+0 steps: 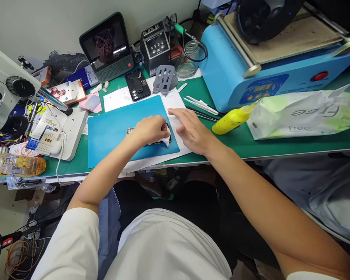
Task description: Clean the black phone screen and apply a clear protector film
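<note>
A phone-like device (129, 131) with a dark rim lies on the blue mat (113, 130), mostly covered by my left hand (151, 130). That hand is closed on a crumpled white tissue (165, 141), whose end pokes out below the fingers and rests against the device. To its right, my right hand (192, 130) hovers at the mat's right edge with fingers stretched out and thumb apart, holding nothing. White paper (176, 102) shows from beneath the mat.
On the right stand a yellow bottle (231, 119), a tissue pack (303, 114) and a blue heating machine (236, 83). Tweezers (202, 105) lie behind my right hand. A black phone (137, 84), a screen (106, 46) and a soldering station (156, 48) are at the back; a microscope (14, 83) is at left.
</note>
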The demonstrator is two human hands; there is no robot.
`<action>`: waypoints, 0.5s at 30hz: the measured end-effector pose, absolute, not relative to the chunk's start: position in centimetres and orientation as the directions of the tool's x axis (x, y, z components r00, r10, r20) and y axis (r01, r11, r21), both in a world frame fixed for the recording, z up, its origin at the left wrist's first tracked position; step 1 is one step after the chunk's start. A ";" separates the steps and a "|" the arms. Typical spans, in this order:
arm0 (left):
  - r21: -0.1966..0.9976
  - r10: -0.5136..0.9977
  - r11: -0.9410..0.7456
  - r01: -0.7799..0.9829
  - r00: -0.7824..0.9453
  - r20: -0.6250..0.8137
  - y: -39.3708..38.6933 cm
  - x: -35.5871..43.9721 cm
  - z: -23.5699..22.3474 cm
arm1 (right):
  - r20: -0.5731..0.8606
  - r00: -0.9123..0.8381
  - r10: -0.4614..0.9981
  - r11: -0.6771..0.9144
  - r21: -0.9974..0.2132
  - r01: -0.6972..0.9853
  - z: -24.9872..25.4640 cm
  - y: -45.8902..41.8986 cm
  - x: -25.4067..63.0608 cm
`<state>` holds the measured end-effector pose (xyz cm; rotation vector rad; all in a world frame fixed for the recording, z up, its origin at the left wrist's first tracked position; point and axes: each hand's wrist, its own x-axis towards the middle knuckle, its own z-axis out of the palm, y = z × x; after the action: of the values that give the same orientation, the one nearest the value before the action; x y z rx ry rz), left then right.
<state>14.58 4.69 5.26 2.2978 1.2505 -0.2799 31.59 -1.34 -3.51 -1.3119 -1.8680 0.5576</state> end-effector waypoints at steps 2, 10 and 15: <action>0.324 0.726 -0.451 0.832 0.553 -0.409 4.7 14.5 5.3 | 0.342 -0.177 0.923 0.378 -0.713 0.591 -3.5 -1.3 31.6; 0.309 0.742 -0.447 0.840 0.541 -0.396 4.9 14.9 5.1 | 0.365 -0.165 0.916 0.386 -0.693 0.609 -3.7 -1.4 31.7; 0.348 0.781 -0.351 0.869 0.477 -0.404 7.4 12.1 5.3 | 0.388 -0.148 0.910 0.395 -0.695 0.601 -4.0 -1.5 32.1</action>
<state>12.08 7.38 5.33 2.2091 1.3637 -0.2265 32.08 -1.48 -4.03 -1.3033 -1.8535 0.4874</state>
